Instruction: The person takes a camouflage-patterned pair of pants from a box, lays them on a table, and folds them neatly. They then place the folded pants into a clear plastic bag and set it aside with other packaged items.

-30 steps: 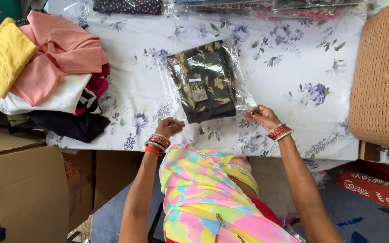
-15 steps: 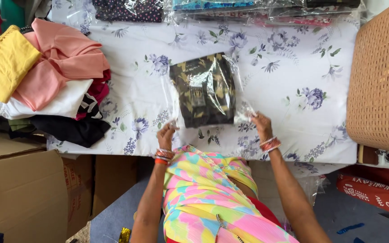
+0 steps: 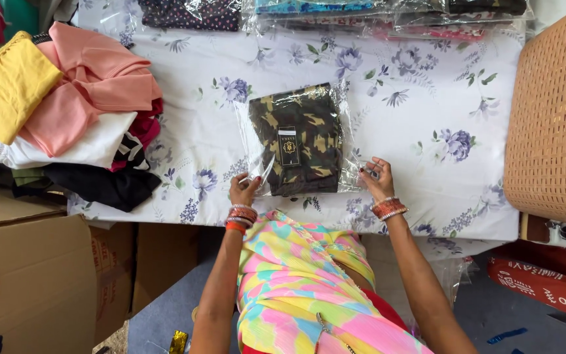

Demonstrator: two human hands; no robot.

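Observation:
A folded camouflage garment in a clear plastic bag [image 3: 299,137] lies flat on the floral white cloth [image 3: 420,105] over the table. My left hand [image 3: 244,190] pinches the bag's near left corner. My right hand [image 3: 376,179] pinches the bag's near right corner. Both wrists carry red and orange bangles. A small dark tag with a gold mark sits on the middle of the garment.
A heap of loose garments [image 3: 67,111], yellow, pink, white and black, lies at the table's left end. Several bagged garments [image 3: 388,13] line the far edge. A woven tan basket [image 3: 551,111] stands at the right. Cardboard boxes [image 3: 40,275] sit on the floor at left.
The bagged garment now lies straighter and flatter. Both hands have shifted along its near edge to the two corners.

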